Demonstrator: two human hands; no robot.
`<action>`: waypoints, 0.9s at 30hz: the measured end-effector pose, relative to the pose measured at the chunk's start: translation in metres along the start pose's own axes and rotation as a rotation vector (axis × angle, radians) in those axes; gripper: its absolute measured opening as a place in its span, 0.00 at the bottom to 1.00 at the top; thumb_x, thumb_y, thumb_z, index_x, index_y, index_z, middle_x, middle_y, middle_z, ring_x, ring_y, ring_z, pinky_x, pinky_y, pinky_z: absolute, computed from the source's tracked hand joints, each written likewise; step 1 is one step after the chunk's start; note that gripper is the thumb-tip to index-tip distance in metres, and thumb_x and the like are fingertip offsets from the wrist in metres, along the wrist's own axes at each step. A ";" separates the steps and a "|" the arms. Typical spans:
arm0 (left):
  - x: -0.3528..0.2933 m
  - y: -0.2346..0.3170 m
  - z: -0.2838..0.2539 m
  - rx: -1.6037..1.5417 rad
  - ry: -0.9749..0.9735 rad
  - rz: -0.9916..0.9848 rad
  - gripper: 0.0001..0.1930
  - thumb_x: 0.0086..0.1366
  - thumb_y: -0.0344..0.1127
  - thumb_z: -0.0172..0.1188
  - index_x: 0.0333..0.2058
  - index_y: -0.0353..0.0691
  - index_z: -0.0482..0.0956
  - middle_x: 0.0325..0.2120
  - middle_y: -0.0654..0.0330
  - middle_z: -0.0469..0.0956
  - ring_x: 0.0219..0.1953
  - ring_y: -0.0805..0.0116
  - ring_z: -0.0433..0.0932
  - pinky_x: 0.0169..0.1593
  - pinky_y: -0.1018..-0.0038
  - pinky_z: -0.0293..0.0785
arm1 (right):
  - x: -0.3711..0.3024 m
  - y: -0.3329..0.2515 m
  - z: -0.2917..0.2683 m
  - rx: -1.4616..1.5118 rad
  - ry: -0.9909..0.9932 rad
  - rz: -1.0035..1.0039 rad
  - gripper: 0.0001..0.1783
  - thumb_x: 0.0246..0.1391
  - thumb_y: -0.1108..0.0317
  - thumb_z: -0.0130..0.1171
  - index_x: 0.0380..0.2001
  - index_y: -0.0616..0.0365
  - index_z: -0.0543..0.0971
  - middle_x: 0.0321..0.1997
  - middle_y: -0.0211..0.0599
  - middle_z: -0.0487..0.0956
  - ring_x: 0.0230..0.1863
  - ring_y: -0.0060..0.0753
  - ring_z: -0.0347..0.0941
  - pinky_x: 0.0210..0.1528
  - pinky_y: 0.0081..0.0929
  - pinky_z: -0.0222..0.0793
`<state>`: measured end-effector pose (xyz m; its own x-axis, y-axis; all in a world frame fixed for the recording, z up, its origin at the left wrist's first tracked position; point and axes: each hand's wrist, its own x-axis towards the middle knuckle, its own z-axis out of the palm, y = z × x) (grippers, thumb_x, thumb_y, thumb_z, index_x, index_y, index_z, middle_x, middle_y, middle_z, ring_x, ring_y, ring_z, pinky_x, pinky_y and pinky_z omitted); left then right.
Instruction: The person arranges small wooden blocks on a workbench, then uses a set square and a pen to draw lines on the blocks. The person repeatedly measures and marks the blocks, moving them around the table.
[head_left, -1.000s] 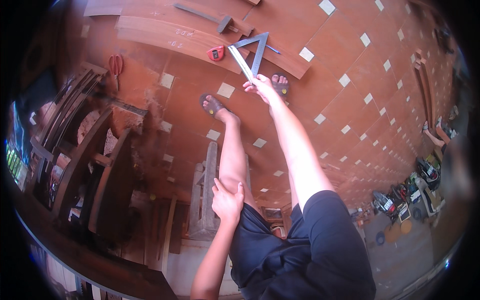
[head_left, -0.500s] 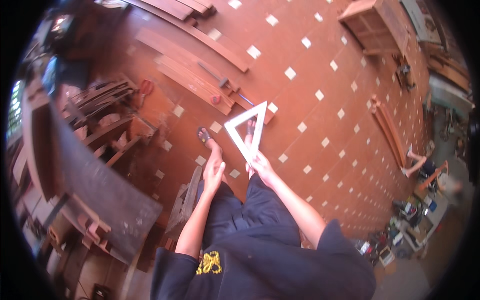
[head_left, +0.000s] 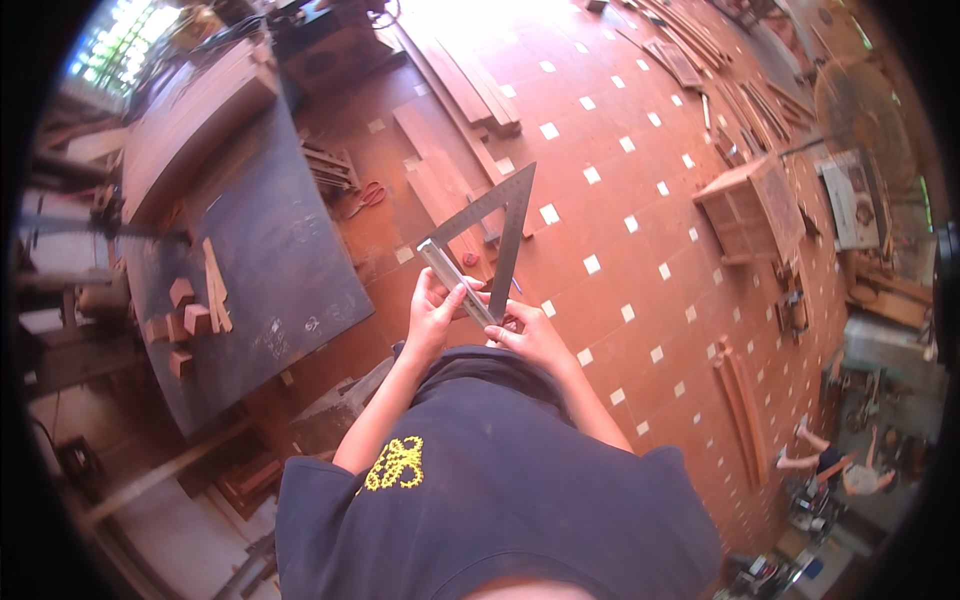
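Our left hand and right hand grip the metal triangle square; slackening both could drop it onto the tiled floor.

Reddish tiled floor (small white squares throughout) beneath planks and a boxy wooden cabinet

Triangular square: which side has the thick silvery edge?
The lower-left side, touched by the left hand; the upper side and right side look dark.
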<state>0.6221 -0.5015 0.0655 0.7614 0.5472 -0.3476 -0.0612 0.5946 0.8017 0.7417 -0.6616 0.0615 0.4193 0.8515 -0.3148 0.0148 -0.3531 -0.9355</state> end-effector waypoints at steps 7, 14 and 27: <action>-0.031 0.057 -0.013 0.041 -0.004 0.229 0.17 0.71 0.29 0.59 0.54 0.38 0.64 0.39 0.50 0.81 0.39 0.57 0.85 0.44 0.61 0.84 | 0.043 -0.064 -0.003 0.501 0.052 -0.275 0.12 0.65 0.68 0.62 0.47 0.65 0.79 0.38 0.31 0.82 0.39 0.21 0.78 0.45 0.23 0.75; -0.059 0.080 -0.022 0.116 0.034 0.369 0.19 0.72 0.29 0.58 0.57 0.34 0.65 0.37 0.48 0.81 0.38 0.58 0.85 0.44 0.63 0.84 | 0.051 -0.098 0.000 0.316 0.020 -0.389 0.07 0.66 0.72 0.60 0.39 0.67 0.81 0.32 0.33 0.83 0.33 0.21 0.78 0.39 0.22 0.74; -0.091 0.084 -0.041 0.099 0.114 0.349 0.22 0.73 0.29 0.57 0.60 0.35 0.62 0.38 0.52 0.80 0.36 0.62 0.84 0.43 0.66 0.83 | 0.041 -0.097 0.027 0.198 -0.073 -0.437 0.05 0.65 0.78 0.57 0.38 0.71 0.80 0.35 0.41 0.85 0.34 0.28 0.81 0.38 0.25 0.78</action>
<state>0.5215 -0.4774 0.1447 0.6287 0.7721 -0.0932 -0.2367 0.3042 0.9227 0.7328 -0.5821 0.1353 0.3475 0.9311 0.1109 -0.0004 0.1184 -0.9930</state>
